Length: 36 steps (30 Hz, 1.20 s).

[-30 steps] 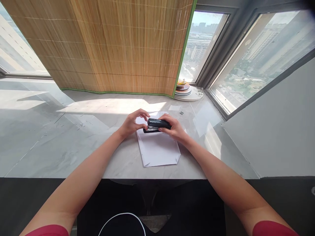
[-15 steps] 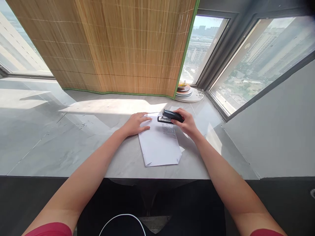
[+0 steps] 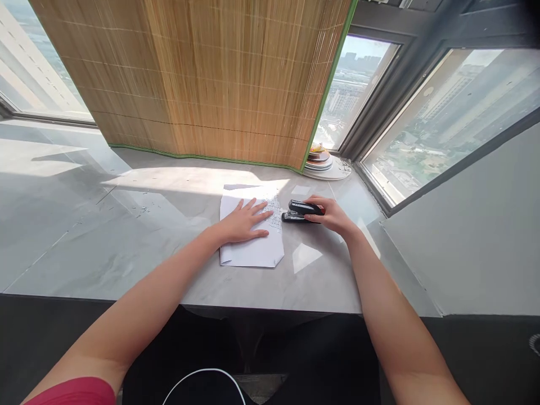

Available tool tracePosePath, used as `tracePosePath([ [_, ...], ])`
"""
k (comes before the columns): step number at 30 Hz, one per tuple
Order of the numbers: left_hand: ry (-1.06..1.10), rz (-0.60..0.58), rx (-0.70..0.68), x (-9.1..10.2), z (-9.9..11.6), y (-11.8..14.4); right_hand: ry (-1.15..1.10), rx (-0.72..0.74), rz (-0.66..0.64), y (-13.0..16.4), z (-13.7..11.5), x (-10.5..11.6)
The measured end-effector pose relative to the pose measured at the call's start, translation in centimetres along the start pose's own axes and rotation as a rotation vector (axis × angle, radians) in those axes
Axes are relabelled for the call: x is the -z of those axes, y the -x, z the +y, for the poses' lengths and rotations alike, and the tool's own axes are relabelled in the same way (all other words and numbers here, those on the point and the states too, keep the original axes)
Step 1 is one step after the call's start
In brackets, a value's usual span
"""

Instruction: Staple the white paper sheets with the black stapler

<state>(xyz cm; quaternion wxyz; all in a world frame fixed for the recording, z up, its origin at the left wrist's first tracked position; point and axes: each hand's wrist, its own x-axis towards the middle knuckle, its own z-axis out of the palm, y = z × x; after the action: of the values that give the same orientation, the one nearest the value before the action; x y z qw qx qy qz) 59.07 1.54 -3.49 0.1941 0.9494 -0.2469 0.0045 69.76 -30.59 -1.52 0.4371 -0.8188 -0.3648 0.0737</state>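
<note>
A white sheet of paper point(image 3: 248, 250) with folded bottom corners lies on the grey marble sill point(image 3: 126, 247). A patch of many staples point(image 3: 275, 212) shows near its upper right corner. My left hand point(image 3: 244, 223) rests flat on the paper, fingers spread. My right hand point(image 3: 333, 215) grips a black stapler point(image 3: 301, 211), which sits on the sill just right of the paper's edge.
A bamboo blind point(image 3: 202, 79) hangs behind the sill. A stack of plates point(image 3: 320, 163) stands in the far right corner by the window. A grey wall panel point(image 3: 472, 236) borders the right side. The sill's front edge runs just before my arms.
My left hand has slid the paper to the left and now lies flat on it. My right hand has carried the stapler off the paper and set it down on the sill.
</note>
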Motion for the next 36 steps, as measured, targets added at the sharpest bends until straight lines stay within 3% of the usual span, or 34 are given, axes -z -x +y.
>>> tracePosePath([
  [4,-0.049,-0.001,0.158,-0.7,0.2,-0.2,0.008,0.047,-0.184,0.2,-1.5,-0.1],
  [11,0.012,-0.011,0.026,-0.8,0.8,-0.1,0.083,0.13,-0.256,0.0,-2.3,-1.1],
  [22,0.196,-0.017,-0.257,0.1,0.7,0.2,0.208,0.252,-0.112,0.3,-3.2,-3.1],
  [28,0.166,-0.083,-0.265,0.1,0.9,0.4,0.206,0.296,-0.067,0.2,-2.9,-4.0],
  [36,0.137,-0.053,-0.287,-0.1,0.6,0.4,0.293,0.283,-0.065,0.3,-3.4,-5.0],
])
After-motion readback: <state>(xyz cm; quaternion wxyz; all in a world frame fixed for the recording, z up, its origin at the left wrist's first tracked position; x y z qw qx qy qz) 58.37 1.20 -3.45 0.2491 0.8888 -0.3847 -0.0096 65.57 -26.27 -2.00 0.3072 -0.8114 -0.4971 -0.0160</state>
